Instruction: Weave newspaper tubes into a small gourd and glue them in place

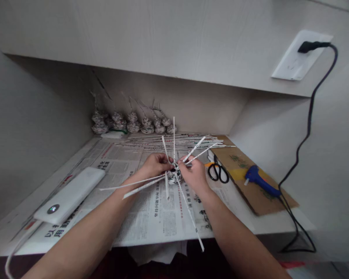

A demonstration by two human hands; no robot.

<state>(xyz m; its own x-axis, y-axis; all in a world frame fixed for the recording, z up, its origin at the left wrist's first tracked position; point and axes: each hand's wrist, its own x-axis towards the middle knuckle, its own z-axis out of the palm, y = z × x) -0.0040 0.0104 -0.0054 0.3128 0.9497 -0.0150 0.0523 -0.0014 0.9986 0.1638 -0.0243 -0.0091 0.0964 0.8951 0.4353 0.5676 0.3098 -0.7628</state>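
A small round piece woven from rolled newspaper [174, 178] sits between my hands at the middle of the desk. Several paper tubes stick out from it on all sides, one long tube [189, 208] pointing toward me. My left hand [156, 164] pinches the weaving from the left, its thumb and fingers closed near the dark centre. From the right, my right hand [193, 172] has thumb and finger closed at the base of the tubes. The fingers partly hide the middle of the weaving.
Newspaper [145, 217] covers the desk. Behind lie loose paper tubes [174, 143] and woven gourds [133, 123]. Black-handled scissors [218, 173], cardboard [267, 201] and a blue glue gun [261, 182] are right, its cord [310, 120] running to a socket. A white power bank [72, 195] lies left.
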